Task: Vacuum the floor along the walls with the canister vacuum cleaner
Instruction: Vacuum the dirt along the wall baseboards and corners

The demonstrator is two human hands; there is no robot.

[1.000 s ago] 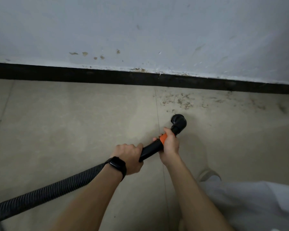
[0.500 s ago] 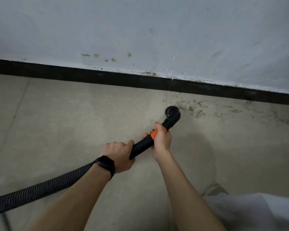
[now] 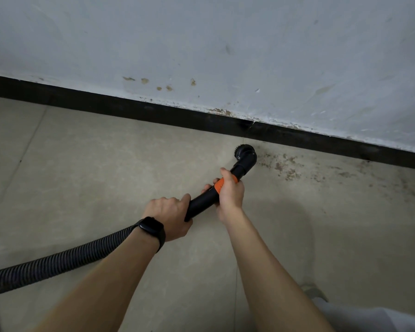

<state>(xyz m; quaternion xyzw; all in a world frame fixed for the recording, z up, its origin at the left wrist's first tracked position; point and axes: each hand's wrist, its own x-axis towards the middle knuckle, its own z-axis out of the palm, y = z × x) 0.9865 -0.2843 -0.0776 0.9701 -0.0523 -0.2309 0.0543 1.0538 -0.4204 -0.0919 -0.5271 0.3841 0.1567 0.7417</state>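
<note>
Black ribbed vacuum hose with rigid orange-banded wand (image 3: 203, 204) | round brush nozzle (image 3: 245, 153) near black skirting (image 3: 153, 111), apparently on floor | left hand (image 3: 169, 218), right hand (image 3: 230, 195) both clenched round wand | risk: nozzle lifts, skips brown grit (image 3: 285, 166) rightward.

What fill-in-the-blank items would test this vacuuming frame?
1. Both hands grip the black ____ of the vacuum.
2. The left hand wears a black ____ on its wrist.
3. The right hand partly covers an ____ band.
4. The nozzle sits by the baseboard, with the debris to its ____.

Missing words: tube; watch; orange; right
</note>
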